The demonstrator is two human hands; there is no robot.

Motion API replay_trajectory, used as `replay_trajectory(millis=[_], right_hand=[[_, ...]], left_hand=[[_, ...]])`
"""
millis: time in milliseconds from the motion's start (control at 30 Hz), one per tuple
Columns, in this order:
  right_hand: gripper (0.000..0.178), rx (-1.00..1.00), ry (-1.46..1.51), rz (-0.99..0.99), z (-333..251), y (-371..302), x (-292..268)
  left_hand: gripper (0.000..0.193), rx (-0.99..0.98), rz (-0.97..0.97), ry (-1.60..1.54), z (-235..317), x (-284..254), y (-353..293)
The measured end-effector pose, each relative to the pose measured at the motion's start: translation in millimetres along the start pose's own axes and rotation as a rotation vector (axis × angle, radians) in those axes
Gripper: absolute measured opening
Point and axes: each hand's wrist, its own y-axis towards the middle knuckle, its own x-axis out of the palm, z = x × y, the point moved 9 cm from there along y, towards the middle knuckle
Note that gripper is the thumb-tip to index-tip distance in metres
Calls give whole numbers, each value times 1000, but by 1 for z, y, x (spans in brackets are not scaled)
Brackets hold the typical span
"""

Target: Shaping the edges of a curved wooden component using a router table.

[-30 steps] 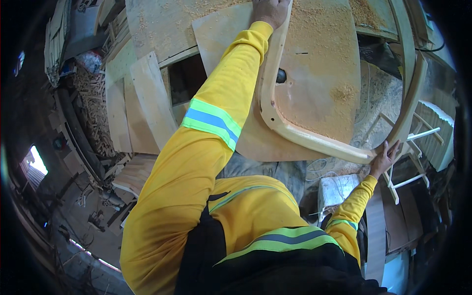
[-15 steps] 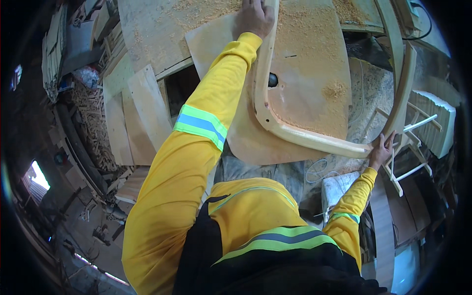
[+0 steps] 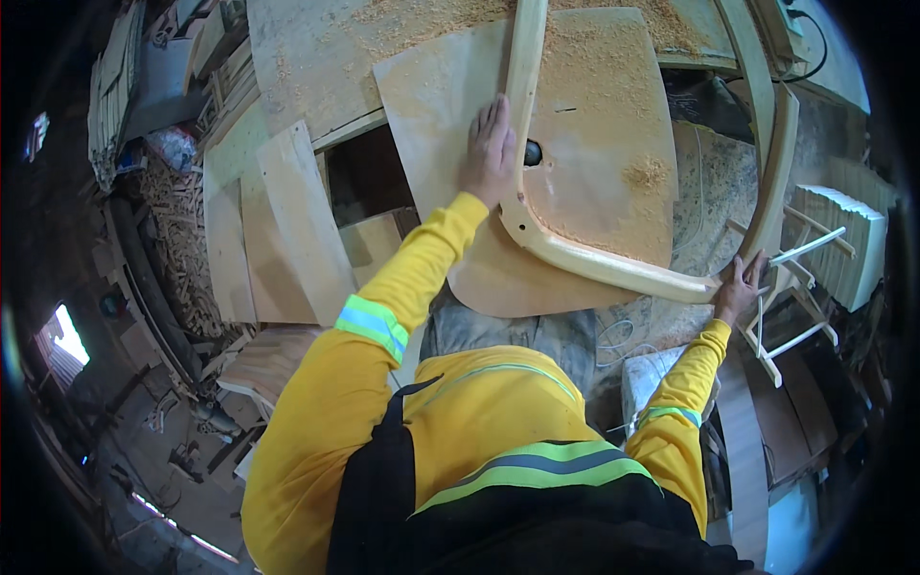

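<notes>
A curved, light wooden frame [image 3: 613,274] with a rounded corner lies on a plywood board [image 3: 537,293]. Small dark holes mark the frame near that corner. Stretched along the frame's left side is my left hand [image 3: 491,158], its fingers straight and its palm against the wood. At the near right corner, where a bent upright piece [image 3: 778,182] meets the near rail, my right hand [image 3: 739,290] grips the frame. A dark round part [image 3: 533,153] sits in an opening in the board, just inside the frame's left side.
Wood shavings [image 3: 652,172] cover parts of the board and bench. Plywood pieces [image 3: 287,220] lie at the left, by a heap of wood scraps [image 3: 177,240]. A small slatted wooden frame [image 3: 800,307] stands at the right. A black cable [image 3: 822,48] curves at the far right.
My left hand has slid from the far part of the frame's left side toward me, and its fingers have straightened. My right hand stays at the near right corner.
</notes>
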Motion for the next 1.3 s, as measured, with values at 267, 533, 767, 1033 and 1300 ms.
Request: replay_trajectory(millis=[267,533,767,1033,1300], right_hand=[[66,34,28,-22,8,3,1],[67,44,-2,-39,-3,-2,4],[66,-32,-46,-25,-19,-8,5],[68,27,-42,-15,-18,-20,9],[70,-62,-177,30,-25,-27,7]], left_hand=[[52,-202,200,-125,28,5,-105],[52,-363,322,-127,28,4,-107],[52,-321,265,-84,19,9,-93],[52,-272,254,-45,11,9,-77],[52,-241,229,-23,12,4,-54]])
